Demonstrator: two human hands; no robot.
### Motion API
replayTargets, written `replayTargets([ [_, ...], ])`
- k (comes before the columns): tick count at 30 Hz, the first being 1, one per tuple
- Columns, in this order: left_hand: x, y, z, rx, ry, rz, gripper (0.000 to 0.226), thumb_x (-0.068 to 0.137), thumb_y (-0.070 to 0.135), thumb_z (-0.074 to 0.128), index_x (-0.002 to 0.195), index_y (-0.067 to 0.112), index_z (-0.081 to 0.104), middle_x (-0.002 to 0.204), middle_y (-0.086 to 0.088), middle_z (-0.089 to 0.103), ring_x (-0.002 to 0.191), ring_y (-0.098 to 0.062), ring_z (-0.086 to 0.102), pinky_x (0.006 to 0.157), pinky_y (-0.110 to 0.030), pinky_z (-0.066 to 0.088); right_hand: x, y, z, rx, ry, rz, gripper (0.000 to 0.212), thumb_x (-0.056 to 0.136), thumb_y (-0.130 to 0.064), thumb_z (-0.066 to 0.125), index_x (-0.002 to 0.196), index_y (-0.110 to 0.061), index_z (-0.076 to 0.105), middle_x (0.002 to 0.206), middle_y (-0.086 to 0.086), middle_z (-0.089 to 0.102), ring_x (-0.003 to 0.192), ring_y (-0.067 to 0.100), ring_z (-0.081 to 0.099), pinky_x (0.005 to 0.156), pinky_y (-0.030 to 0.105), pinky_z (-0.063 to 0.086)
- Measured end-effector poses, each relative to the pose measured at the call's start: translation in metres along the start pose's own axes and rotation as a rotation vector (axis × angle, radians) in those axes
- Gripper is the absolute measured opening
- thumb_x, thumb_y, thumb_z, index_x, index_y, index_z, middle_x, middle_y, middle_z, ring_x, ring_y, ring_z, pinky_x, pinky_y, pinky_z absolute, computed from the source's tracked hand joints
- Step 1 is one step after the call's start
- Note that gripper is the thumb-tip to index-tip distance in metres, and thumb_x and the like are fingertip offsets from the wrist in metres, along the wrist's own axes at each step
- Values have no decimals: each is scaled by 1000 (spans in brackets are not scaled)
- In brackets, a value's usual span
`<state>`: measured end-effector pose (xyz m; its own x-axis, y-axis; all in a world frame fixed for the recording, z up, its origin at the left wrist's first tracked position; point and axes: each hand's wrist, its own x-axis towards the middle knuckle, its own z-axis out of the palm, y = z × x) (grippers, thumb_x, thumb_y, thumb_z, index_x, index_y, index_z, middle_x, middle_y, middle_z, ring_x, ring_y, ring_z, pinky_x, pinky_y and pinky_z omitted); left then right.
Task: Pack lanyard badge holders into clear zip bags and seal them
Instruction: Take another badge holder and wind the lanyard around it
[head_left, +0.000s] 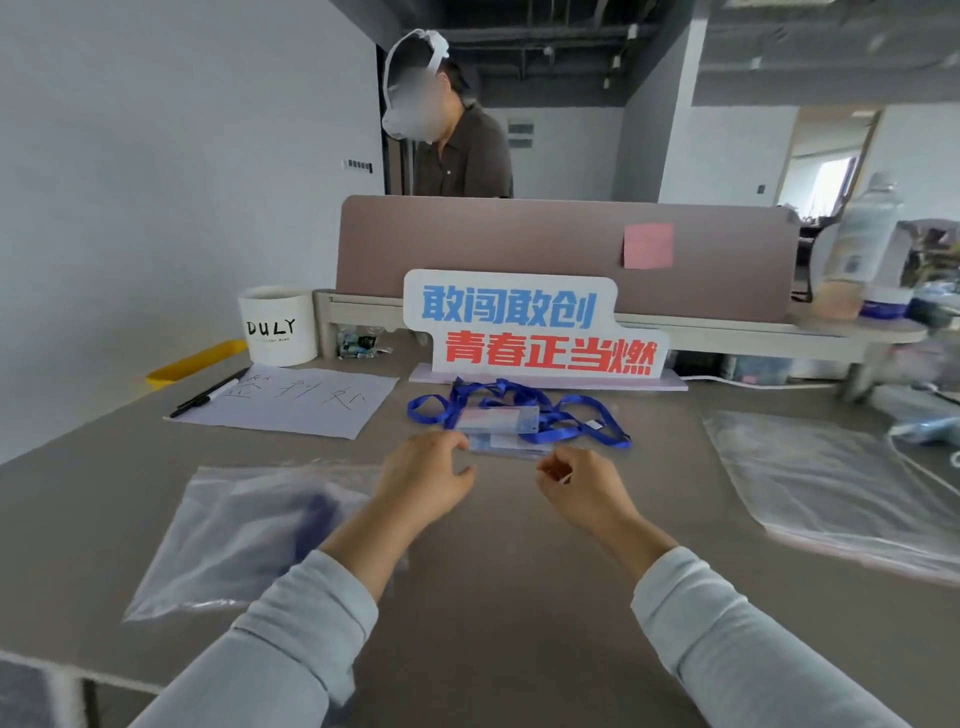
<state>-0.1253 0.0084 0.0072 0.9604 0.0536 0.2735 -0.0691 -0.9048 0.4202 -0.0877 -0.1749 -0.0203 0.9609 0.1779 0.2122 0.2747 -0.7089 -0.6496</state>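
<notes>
Here, in the head view, the badge holders (501, 420) are seen on the table (519, 571) among tangled blue lanyards (511, 389), just beyond the left hand (423, 478) and right hand (582, 488), whose fingers are loosely curled on nothing. One lanyard is best gathered before bagging.

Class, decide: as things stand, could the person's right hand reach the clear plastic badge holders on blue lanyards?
Probably yes. The right hand hovers just short of the clear plastic badge holders, with only bare grey tabletop between them.
</notes>
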Motion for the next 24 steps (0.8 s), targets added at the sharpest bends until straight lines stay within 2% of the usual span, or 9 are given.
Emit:
replayTargets([
  [3, 18, 12, 28, 2, -70, 58, 37, 88, 30, 57, 125, 21, 53, 132, 2, 52, 111, -15, 55, 90, -33, 48, 2, 22, -9, -42, 48, 63, 8, 89, -22, 58, 89, -18, 65, 86, -3, 66, 78, 12, 62, 76, 30, 56],
  [6, 37, 19, 52, 52, -106, 126, 39, 93, 27, 49, 131, 18, 48, 138, 1, 45, 119, -16, 48, 95, -32, 44, 6, 39, -13, -124, 77, 83, 11, 89, -23, 55, 93, -21, 65, 90, -4, 67, 81, 14, 62, 76, 32, 55],
  [9, 55, 18, 73, 168, -208, 149, 51, 97, 32, 38, 144, 15, 28, 153, -3, 22, 140, -20, 20, 112, -36, 23, 15, 50, -10, -221, 60, 23, 16, 91, -22, 53, 103, -23, 63, 98, -6, 63, 85, 9, 57, 76, 21, 48],
  [11, 62, 16, 79, 244, -312, 106, 57, 98, 39, 32, 147, 15, 16, 156, -6, 10, 144, -23, 5, 116, -41, 11, 24, 55, -8, -262, 81, -30, 17, 91, -23, 53, 105, -22, 62, 100, -6, 62, 87, 7, 55, 76, 19, 46],
  [13, 66, 13, 79, 266, -315, 110, 55, 97, 41, 33, 145, 15, 23, 153, -7, 21, 141, -24, 15, 115, -41, 14, 33, 58, -5, -282, 93, -71, 17, 91, -24, 53, 105, -21, 62, 104, -7, 60, 95, 8, 54, 80, 21, 47],
  [16, 68, 11, 75, 266, -175, 196, 47, 93, 37, 47, 136, 19, 40, 138, -3, 44, 124, -20, 42, 105, -34, 33, 47, 59, -4, -285, 98, -97, 19, 92, -22, 50, 108, -19, 61, 110, -5, 59, 102, 10, 54, 84, 22, 47],
  [18, 66, 11, 73, 251, -189, 200, 50, 89, 43, 52, 133, 20, 45, 133, -2, 45, 115, -17, 48, 95, -30, 42, 55, 60, -3, -289, 99, -112, 21, 92, -20, 49, 110, -18, 61, 113, -4, 60, 105, 12, 52, 86, 23, 46],
  [20, 65, 11, 72, 262, -264, 169, 57, 87, 52, 50, 133, 19, 43, 135, -3, 39, 115, -18, 48, 92, -31, 44, 61, 62, -1, -313, 72, -133, 25, 91, -23, 50, 115, -20, 59, 120, -4, 58, 112, 13, 49, 89, 24, 44],
  [24, 66, 9, 68, 261, -323, 178, 51, 88, 47, 51, 131, 20, 47, 135, -1, 43, 115, -18, 48, 92, -33, 45, 64, 65, 0, -354, -117, -122, 49, 91, -38, 52, 138, -29, 40, 146, -7, 38, 136, 15, 29, 111, 35, 30],
])
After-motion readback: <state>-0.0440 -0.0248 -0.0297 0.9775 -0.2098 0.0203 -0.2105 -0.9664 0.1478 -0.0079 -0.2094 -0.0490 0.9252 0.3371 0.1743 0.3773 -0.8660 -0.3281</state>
